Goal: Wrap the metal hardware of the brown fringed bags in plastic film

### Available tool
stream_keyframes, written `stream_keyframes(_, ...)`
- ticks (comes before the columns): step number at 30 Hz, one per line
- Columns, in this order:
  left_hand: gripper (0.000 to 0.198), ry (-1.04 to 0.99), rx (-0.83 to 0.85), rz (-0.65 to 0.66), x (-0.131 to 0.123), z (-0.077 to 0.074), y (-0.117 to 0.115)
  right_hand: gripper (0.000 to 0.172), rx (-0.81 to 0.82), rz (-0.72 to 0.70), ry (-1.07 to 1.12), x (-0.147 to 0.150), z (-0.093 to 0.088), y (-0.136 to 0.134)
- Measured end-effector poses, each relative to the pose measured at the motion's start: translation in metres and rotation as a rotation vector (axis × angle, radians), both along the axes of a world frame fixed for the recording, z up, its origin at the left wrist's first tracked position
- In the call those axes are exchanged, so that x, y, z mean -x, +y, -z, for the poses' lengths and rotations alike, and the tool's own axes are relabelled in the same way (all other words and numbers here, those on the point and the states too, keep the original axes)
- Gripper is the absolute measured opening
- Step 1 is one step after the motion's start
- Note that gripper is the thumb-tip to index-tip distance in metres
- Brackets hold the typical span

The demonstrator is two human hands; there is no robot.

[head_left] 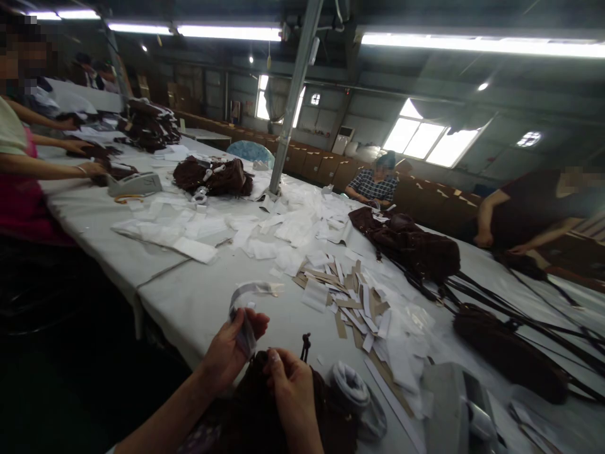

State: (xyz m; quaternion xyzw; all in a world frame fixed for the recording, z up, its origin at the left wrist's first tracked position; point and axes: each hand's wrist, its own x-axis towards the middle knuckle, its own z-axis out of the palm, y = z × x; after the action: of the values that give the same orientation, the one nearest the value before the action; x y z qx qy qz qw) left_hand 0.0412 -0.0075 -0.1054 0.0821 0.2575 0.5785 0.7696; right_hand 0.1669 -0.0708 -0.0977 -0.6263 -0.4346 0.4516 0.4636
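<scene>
In front of me a dark brown cloth bag (pixel 250 413) lies at the table's near edge. My left hand (pixel 227 353), just above it, holds a translucent greyish strip (pixel 243 290) whose far end curves up and to the right. With thumb and fingertips together, my right hand (pixel 293 381) pinches the bag's top edge, close beside the left palm. A small dark knotted cord end (pixel 305 343) sticks up behind the right hand. Right of the bag sits a rolled bundle in white wrapping (pixel 350 384).
Cardboard and paper strips (pixel 354 296) are piled ahead, with thin white sheets (pixel 293 227) beyond. A grey tape dispenser (pixel 456 410) stands at the near right. More brown bags (pixel 411 246) lie on the table (pixel 189 302). A metal post (pixel 295 94) rises mid-table. Other people work around it.
</scene>
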Motion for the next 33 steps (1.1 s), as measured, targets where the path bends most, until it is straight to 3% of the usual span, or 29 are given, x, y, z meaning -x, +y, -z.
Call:
stream_keyframes(3, 0.021, -0.061, 0.072, -0.004, 0.0, 0.001, -0.001, 0.036, 0.01, -0.022, -0.008, 0.012, 0.006, -0.001)
stream_keyframes(7, 0.02, -0.036, 0.008, 0.021, -0.001, 0.006, -0.007, 0.034, -0.026, -0.008, 0.073, 0.021, 0.003, 0.007)
stream_keyframes(13, 0.023, 0.005, -0.078, 0.052, -0.003, 0.011, -0.013, 0.047, 0.195, 0.019, 0.39, 0.018, 0.01, 0.011)
stream_keyframes(20, 0.019, -0.093, -0.03, 0.052, -0.001, 0.011, -0.007, 0.052, 0.212, 0.034, 0.341, 0.018, 0.017, 0.007)
stream_keyframes(28, 0.033, 0.123, -0.197, 0.141, -0.005, 0.004, -0.026, 0.042, 0.192, -0.052, 0.335, 0.02, 0.004, 0.005)
stream_keyframes(33, 0.032, 0.175, -0.147, 0.109, -0.005, 0.008, -0.023, 0.036, 0.087, 0.007, 0.204, 0.017, 0.011, 0.005)
